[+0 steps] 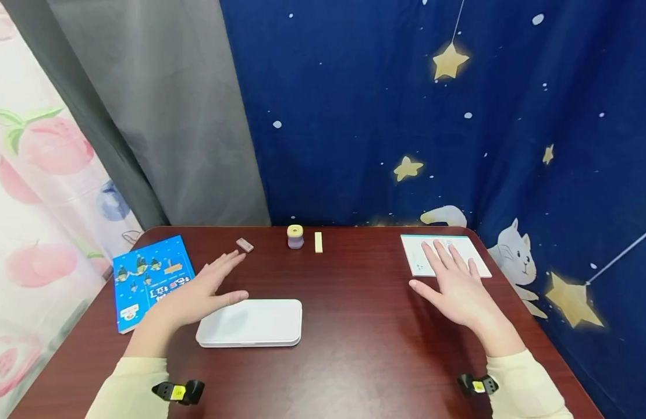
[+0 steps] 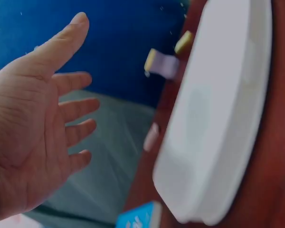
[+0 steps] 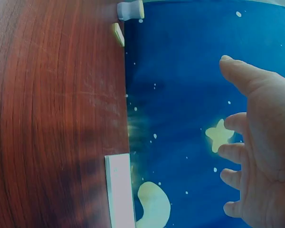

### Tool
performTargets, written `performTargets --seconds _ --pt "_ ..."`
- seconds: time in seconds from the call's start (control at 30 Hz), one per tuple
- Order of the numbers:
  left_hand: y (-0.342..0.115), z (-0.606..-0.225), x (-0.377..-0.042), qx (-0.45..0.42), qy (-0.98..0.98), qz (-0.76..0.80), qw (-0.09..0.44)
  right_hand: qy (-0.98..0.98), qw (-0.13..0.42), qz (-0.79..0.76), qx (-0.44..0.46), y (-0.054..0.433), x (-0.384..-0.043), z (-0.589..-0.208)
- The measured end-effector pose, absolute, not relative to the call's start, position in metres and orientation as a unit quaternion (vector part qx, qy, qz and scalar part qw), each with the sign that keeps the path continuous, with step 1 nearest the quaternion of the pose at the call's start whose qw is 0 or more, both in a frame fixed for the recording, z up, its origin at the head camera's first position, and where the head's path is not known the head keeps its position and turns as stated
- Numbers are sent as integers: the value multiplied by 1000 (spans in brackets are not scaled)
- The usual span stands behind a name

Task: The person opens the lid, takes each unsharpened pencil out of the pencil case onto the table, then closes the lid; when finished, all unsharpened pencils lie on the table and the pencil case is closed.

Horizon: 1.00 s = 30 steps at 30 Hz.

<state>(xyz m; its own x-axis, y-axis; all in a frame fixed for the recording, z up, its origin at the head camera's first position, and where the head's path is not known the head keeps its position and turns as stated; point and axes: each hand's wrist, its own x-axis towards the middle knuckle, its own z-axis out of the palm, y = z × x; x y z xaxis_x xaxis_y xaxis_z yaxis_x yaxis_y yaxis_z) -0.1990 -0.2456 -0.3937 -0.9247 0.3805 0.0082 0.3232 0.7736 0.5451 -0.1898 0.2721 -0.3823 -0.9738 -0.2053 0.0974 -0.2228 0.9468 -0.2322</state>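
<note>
Case (image 1: 260, 323), flat, white, rectangular and round-cornered, is set on the dark red-brown wood-grained table (image 1: 354, 361), just to the right of the left hand (image 1: 199, 294). Nothing is held by either of the 2 hands: on both, the fingers are extended and slightly parted. In the left wrist view, a gap is seen between the left palm and the case. The right hand (image 1: 454, 291) is poised over the thin white rectangular notepad (image 1: 417, 262) with a teal edge strip, and appears raised clear of it.

The case, judged by its smooth, hard-looking shell, should be found light, stiff and a little slippery; it would best be gripped across its 2 long sides, near the middle. The notepad should be found light and bendable, and could be taken by a near corner.

The long axis of the case is laid left to right, roughly parallel to the table's far edge, and 1 long side is faced toward the person. The notepad's teal strip is turned toward that far edge.
</note>
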Motion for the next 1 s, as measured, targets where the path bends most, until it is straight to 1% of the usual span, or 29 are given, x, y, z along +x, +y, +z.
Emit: performTargets --seconds 0.1,0.23,0.47,0.57,0.8,1.0 --pt "-255 -406 -195 192 933 296 66 -983 39 136 120 271 -190 -383" --pt "-267 -424 -189 200 933 292 68 -975 41 161 144 265 -193 -386" --pt "-287 -450 -173 190 926 313 92 -961 36 200 188 245 -202 -397" --pt "-293 -459 -170 195 924 316 89 -956 37 200 209 236 -205 -402" --pt "-296 -465 -169 184 938 285 74 -950 34 195 242 215 -209 -408" --pt "-292 -466 -173 181 940 279 74 -945 31 183 270 192 -208 -415"
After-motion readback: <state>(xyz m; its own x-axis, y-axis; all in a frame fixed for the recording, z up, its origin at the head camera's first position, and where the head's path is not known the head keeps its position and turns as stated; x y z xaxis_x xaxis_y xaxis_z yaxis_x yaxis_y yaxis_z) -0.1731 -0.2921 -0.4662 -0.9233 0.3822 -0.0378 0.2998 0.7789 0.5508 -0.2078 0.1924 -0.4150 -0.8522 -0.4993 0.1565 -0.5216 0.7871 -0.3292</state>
